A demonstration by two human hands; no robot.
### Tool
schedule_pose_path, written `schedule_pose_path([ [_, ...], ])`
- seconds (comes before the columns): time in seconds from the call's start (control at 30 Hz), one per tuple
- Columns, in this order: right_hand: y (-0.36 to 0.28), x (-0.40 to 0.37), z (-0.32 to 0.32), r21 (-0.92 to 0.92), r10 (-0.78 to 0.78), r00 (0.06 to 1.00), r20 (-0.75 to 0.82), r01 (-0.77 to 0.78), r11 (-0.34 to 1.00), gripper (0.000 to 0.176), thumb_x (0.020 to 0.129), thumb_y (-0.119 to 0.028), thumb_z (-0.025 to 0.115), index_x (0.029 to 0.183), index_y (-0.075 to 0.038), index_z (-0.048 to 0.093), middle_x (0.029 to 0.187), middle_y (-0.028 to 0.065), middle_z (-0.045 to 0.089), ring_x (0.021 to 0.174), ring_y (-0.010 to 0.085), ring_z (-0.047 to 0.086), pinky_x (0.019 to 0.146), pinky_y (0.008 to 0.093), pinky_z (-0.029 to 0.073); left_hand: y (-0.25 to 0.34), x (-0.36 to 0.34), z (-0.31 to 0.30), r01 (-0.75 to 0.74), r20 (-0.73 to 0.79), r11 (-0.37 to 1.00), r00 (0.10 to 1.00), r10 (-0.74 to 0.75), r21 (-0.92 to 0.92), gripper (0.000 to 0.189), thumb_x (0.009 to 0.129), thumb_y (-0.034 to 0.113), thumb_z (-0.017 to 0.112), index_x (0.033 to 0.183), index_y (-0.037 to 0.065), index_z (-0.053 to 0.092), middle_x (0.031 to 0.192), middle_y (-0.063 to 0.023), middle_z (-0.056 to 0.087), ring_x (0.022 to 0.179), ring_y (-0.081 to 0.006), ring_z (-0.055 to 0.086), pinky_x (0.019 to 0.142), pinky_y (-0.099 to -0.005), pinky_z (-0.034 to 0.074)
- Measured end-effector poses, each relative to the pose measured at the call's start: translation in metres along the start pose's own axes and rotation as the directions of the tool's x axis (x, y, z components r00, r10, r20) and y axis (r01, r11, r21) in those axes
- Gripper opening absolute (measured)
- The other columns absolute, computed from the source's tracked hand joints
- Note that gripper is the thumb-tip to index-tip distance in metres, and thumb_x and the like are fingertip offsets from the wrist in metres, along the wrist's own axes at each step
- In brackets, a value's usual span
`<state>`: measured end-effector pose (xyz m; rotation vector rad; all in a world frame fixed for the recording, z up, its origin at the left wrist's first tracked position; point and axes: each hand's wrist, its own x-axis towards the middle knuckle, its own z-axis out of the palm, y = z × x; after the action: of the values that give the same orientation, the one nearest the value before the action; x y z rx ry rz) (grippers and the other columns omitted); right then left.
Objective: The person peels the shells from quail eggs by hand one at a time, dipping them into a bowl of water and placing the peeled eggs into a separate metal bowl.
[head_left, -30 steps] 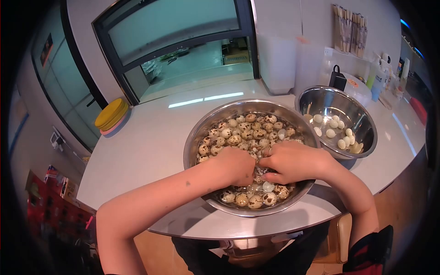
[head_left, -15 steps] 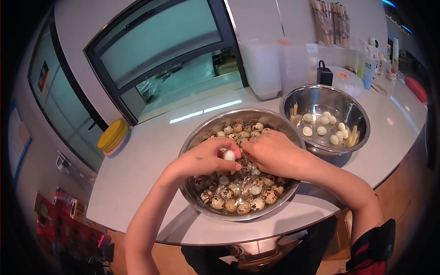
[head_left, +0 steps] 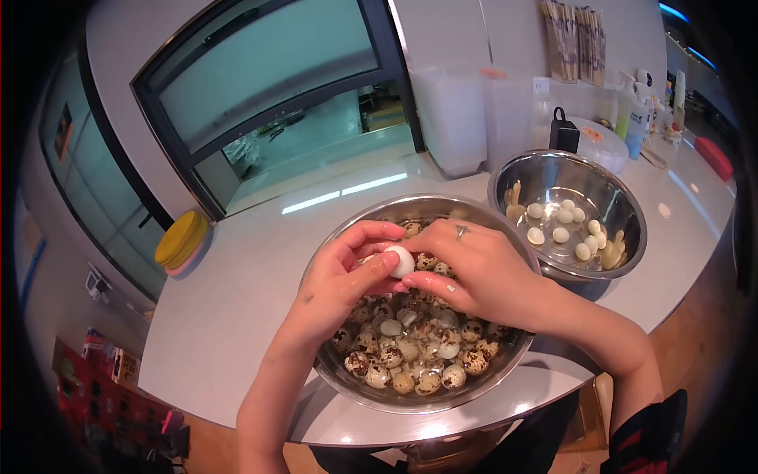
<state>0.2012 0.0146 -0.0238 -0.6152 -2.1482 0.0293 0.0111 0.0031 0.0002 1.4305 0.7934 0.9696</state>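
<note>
A white peeled quail egg [head_left: 402, 262] is held in the fingers of my left hand [head_left: 347, 272], above a steel bowl. My right hand [head_left: 485, 272] wears a ring and curves around the egg's right side, its fingertips and thumb closed in at the egg. A small pale shell bit sticks to the right thumb. Below both hands the large steel bowl [head_left: 517, 359] holds water with many speckled quail eggs [head_left: 427, 384] and loose shell pieces. My hands and wrists hide part of the eggs.
A second steel bowl [head_left: 505, 162] at the right holds several peeled eggs [head_left: 560, 235] and pale, finger-like shapes I cannot identify. Yellow and pink round items [head_left: 181, 241] sit at the left counter edge. A translucent bin [head_left: 450, 118] and black box [head_left: 564, 134] stand behind.
My left hand has turned and brought the peeled egg slightly right. My right hand has lifted from among the speckled eggs to the egg's side. The view has shifted a little.
</note>
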Motion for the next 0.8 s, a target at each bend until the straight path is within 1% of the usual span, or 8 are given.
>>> schedule_pose_path([
  [0.07,0.000,0.000,-0.001,-0.004,-0.026,0.999,-0.029,0.026,1.000,0.021,0.075,-0.015,0.062,0.089,-0.003,0.054,0.076,0.0105,0.056,0.069,0.0286,0.057,0.060,0.0368,0.046,-0.001,0.000,0.000,-0.026,-0.015,1.000,1.000,0.026,-0.007,0.029,0.085,0.012,0.056,0.111,0.001,0.048,0.097,-0.0079,0.058,0.088,-0.0138,0.058,0.076,-0.0240,0.050],
  [0.13,0.000,0.000,-0.004,-0.014,-0.059,0.994,-0.095,0.058,0.998,0.013,0.075,-0.010,0.062,0.084,-0.003,0.056,0.075,0.0094,0.056,0.068,0.0279,0.056,0.060,0.0357,0.046,-0.002,0.000,-0.004,0.001,0.036,0.997,0.999,-0.004,0.083,0.033,0.082,0.010,0.059,0.112,0.001,0.048,0.097,-0.0080,0.059,0.089,-0.0133,0.058,0.078,-0.0240,0.048],
  [0.17,0.000,0.001,-0.004,-0.013,-0.055,0.995,-0.088,0.054,0.998,0.013,0.075,-0.010,0.062,0.084,-0.003,0.056,0.075,0.0094,0.056,0.068,0.0279,0.056,0.060,0.0357,0.046,-0.002,-0.001,-0.005,0.005,0.035,0.997,0.999,-0.007,0.076,0.033,0.082,0.010,0.059,0.112,0.001,0.048,0.097,-0.0080,0.059,0.089,-0.0133,0.058,0.078,-0.0240,0.048],
  [0.27,-0.002,0.003,-0.004,0.114,-0.019,1.000,-0.024,0.022,0.993,0.013,0.074,-0.009,0.062,0.085,-0.003,0.058,0.080,0.0092,0.057,0.068,0.0271,0.057,0.062,0.0345,0.046,-0.001,-0.005,-0.005,0.006,0.025,0.998,1.000,-0.007,0.070,0.037,0.079,0.006,0.062,0.112,0.000,0.048,0.098,-0.0077,0.059,0.091,-0.0133,0.058,0.079,-0.0244,0.047],
  [0.33,-0.005,0.005,-0.003,0.256,-0.025,0.998,-0.057,0.039,0.966,0.016,0.075,-0.008,0.062,0.090,-0.003,0.059,0.085,0.0093,0.057,0.071,0.0260,0.058,0.063,0.0331,0.046,-0.001,-0.004,-0.007,-0.041,0.051,0.997,0.998,0.044,-0.069,0.037,0.076,0.002,0.064,0.110,0.000,0.049,0.099,-0.0079,0.059,0.092,-0.0137,0.058,0.080,-0.0249,0.047],
  [0.43,-0.004,0.005,-0.004,0.281,-0.054,0.998,-0.043,0.064,0.958,0.019,0.074,-0.007,0.062,0.093,-0.004,0.060,0.087,0.0098,0.057,0.072,0.0247,0.058,0.062,0.0321,0.046,-0.004,-0.004,-0.010,-0.058,0.081,0.987,0.994,0.071,-0.151,0.036,0.073,-0.001,0.066,0.106,0.000,0.051,0.100,-0.0091,0.058,0.093,-0.0146,0.058,0.081,-0.0253,0.047],
  [0.53,-0.003,0.004,-0.004,0.260,-0.107,0.992,-0.072,0.122,0.958,0.017,0.072,-0.004,0.064,0.089,-0.003,0.060,0.086,0.0096,0.056,0.072,0.0237,0.057,0.060,0.0309,0.046,-0.005,-0.004,-0.010,-0.063,0.072,0.985,0.995,0.076,-0.159,0.033,0.073,-0.001,0.067,0.102,-0.001,0.052,0.100,-0.0099,0.057,0.093,-0.0154,0.058,0.081,-0.0251,0.047],
  [0.8,-0.005,0.005,-0.007,0.339,-0.111,0.992,-0.052,0.122,0.933,0.015,0.069,0.001,0.064,0.081,-0.002,0.057,0.082,0.0082,0.054,0.071,0.0217,0.057,0.059,0.0291,0.046,-0.004,-0.005,-0.011,-0.051,0.098,0.988,0.993,0.066,-0.145,0.030,0.073,0.000,0.067,0.099,-0.001,0.054,0.099,-0.0092,0.057,0.092,-0.0155,0.058,0.080,-0.0253,0.048],
])
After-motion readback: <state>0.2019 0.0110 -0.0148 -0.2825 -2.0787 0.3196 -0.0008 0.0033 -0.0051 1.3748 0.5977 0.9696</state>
